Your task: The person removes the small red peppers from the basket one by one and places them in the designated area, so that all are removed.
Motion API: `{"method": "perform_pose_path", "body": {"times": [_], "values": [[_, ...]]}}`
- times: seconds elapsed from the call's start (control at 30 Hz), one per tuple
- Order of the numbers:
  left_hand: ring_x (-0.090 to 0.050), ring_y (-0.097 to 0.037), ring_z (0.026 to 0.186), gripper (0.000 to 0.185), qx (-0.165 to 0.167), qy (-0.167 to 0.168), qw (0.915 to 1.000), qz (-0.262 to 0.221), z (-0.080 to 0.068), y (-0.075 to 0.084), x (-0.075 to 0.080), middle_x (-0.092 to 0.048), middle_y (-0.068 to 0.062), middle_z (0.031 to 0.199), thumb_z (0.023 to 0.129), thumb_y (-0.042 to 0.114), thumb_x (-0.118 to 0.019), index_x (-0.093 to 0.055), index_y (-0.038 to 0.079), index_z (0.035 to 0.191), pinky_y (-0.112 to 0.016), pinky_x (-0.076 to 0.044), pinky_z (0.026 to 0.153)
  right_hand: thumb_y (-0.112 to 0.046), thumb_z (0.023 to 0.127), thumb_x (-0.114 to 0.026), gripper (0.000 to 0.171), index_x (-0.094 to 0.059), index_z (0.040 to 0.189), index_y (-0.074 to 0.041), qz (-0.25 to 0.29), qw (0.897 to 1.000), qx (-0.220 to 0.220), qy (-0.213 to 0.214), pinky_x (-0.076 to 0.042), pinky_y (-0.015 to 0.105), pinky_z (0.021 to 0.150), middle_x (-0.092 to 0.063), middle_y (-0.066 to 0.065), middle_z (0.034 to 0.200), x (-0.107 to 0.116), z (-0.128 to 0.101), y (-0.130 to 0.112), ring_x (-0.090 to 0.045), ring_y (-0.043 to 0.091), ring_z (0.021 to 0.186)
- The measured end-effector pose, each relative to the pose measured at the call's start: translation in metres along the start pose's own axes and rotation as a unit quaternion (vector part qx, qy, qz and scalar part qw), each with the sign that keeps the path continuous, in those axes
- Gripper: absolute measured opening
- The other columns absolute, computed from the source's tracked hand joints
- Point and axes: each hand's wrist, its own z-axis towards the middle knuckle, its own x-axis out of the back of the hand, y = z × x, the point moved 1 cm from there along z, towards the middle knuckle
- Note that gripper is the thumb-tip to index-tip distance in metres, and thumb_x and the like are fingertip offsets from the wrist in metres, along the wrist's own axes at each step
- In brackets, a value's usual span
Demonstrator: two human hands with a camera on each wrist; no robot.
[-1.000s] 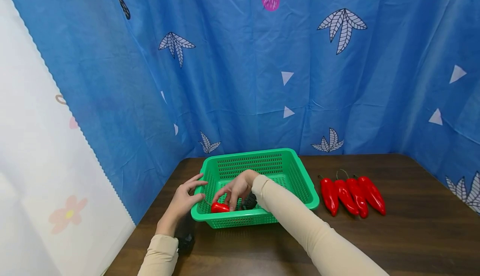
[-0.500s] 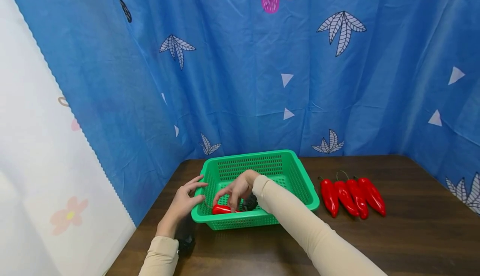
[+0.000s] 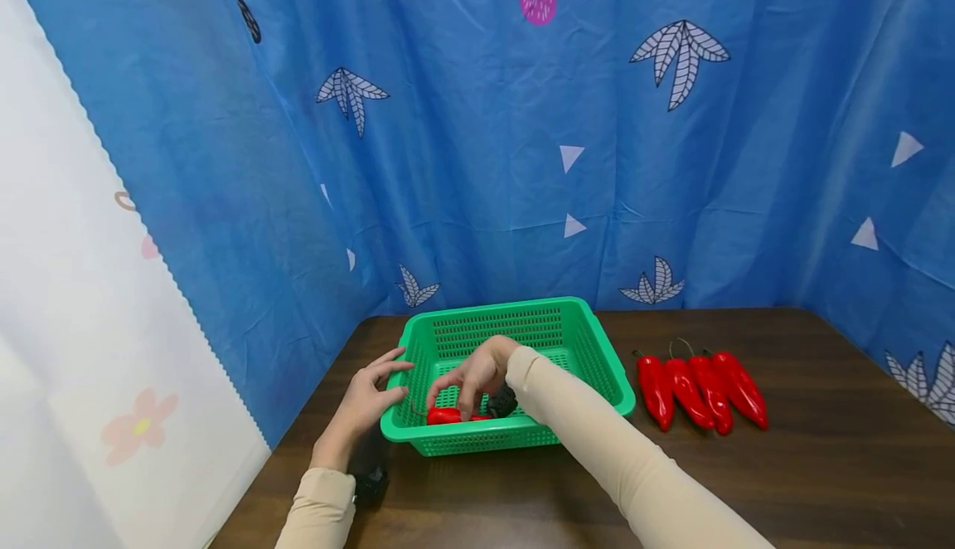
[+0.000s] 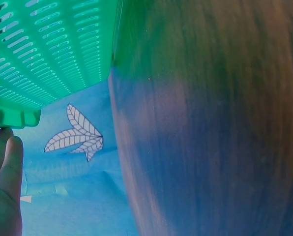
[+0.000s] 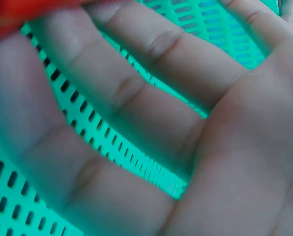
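A green plastic basket [image 3: 515,439] with slotted walls stands on the table. Inside it, near the front wall, my right hand [image 3: 481,373] pinches a red pepper [image 3: 443,416] between thumb and fingers. The right wrist view shows those fingers reaching to the red pepper [image 5: 33,9] at its upper left corner. My left hand [image 3: 364,398] holds the basket's left rim, thumb and fingers laid over it. From below, the left wrist view shows fingertips [image 4: 13,147] right at the underside of the rim [image 4: 11,115].
Several red peppers [image 3: 701,391] lie side by side on the dark wooden table [image 3: 836,449], right of the basket. Blue patterned curtain [image 3: 492,159] hangs behind the table, and a white cloth [image 3: 89,284] hangs at the left.
The right hand and the red pepper have shifted slightly to the right inside the basket. The left hand stays at the rim.
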Motion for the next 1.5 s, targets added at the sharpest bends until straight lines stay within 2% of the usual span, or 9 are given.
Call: {"method": "perform_pose_path", "body": {"times": [0.2, 0.37, 0.53, 0.7, 0.87, 1.07, 1.3, 1.5], "values": [[-0.030, -0.037, 0.150, 0.041, 0.000, 0.003, 1.0000, -0.004, -0.001, 0.000, 0.000, -0.042, -0.012, 0.158, 0.086, -0.003, -0.064, -0.067, 0.001, 0.127, -0.054, -0.034, 0.119, 0.000, 0.093, -0.058, 0.053, -0.049, 0.135, -0.031, -0.005, 1.000, -0.001, 0.004, -0.050, 0.039, 0.090, -0.045, 0.008, 0.133, 0.001, -0.006, 0.002, -0.057, 0.020, 0.103], [-0.029, -0.037, 0.151, 0.041, 0.000, 0.000, 1.0000, 0.002, -0.001, 0.002, 0.001, -0.041, -0.012, 0.158, 0.086, -0.003, -0.063, -0.067, 0.002, 0.127, -0.055, -0.033, 0.119, -0.002, 0.093, -0.060, 0.052, -0.049, 0.134, -0.032, -0.020, 1.000, 0.001, 0.013, -0.052, 0.035, 0.086, -0.047, 0.008, 0.131, 0.001, -0.013, 0.002, -0.057, 0.020, 0.104], [-0.030, -0.038, 0.151, 0.041, -0.005, -0.002, 1.0000, 0.003, -0.001, 0.004, 0.000, -0.041, -0.012, 0.158, 0.086, -0.004, -0.063, -0.067, 0.001, 0.127, -0.056, -0.033, 0.119, -0.003, 0.090, -0.064, 0.055, -0.048, 0.133, -0.034, -0.028, 0.998, 0.015, 0.048, -0.056, 0.033, 0.084, -0.054, 0.006, 0.127, 0.000, -0.019, 0.004, -0.060, 0.020, 0.105], [-0.030, -0.037, 0.151, 0.041, -0.006, -0.001, 1.0000, 0.004, -0.001, 0.003, -0.001, -0.042, -0.013, 0.158, 0.086, -0.004, -0.063, -0.067, -0.001, 0.127, -0.056, -0.032, 0.119, -0.003, 0.087, -0.068, 0.059, -0.049, 0.134, -0.033, -0.013, 0.995, 0.046, 0.092, -0.060, 0.037, 0.083, -0.055, 0.006, 0.130, 0.002, -0.023, 0.008, -0.062, 0.024, 0.108], [-0.029, -0.037, 0.151, 0.041, -0.002, -0.004, 1.0000, 0.005, -0.003, 0.003, -0.001, -0.040, -0.012, 0.159, 0.088, -0.003, -0.063, -0.066, 0.001, 0.128, -0.056, -0.034, 0.118, -0.004, 0.088, -0.069, 0.059, -0.047, 0.137, -0.029, 0.006, 0.987, 0.083, 0.140, -0.061, 0.043, 0.084, -0.058, 0.009, 0.127, 0.005, -0.031, 0.011, -0.060, 0.026, 0.110], [-0.027, -0.038, 0.151, 0.040, 0.003, -0.005, 1.0000, 0.001, -0.005, 0.003, -0.001, -0.040, -0.012, 0.159, 0.089, -0.001, -0.064, -0.066, 0.003, 0.129, -0.057, -0.031, 0.120, -0.007, 0.090, -0.068, 0.057, -0.046, 0.139, -0.025, 0.043, 0.972, 0.124, 0.193, -0.060, 0.050, 0.086, -0.057, 0.013, 0.129, 0.009, -0.047, 0.012, -0.061, 0.031, 0.113], [-0.026, -0.037, 0.152, 0.039, 0.004, -0.007, 0.9999, 0.010, -0.005, 0.004, -0.001, -0.039, -0.011, 0.159, 0.089, 0.001, -0.064, -0.067, 0.005, 0.128, -0.057, -0.030, 0.121, -0.010, 0.088, -0.072, 0.060, -0.046, 0.139, -0.028, 0.063, 0.958, 0.136, 0.245, -0.059, 0.053, 0.087, -0.056, 0.013, 0.131, 0.012, -0.061, 0.022, -0.064, 0.033, 0.110], [-0.023, -0.039, 0.153, 0.041, 0.004, -0.012, 0.9999, 0.012, -0.005, 0.005, -0.002, -0.037, -0.012, 0.161, 0.090, 0.001, -0.063, -0.065, 0.003, 0.131, -0.056, -0.029, 0.121, -0.011, 0.089, -0.072, 0.063, -0.043, 0.142, -0.030, 0.090, 0.949, 0.147, 0.264, -0.057, 0.057, 0.091, -0.053, 0.013, 0.135, 0.013, -0.077, 0.028, -0.063, 0.035, 0.111]]}}
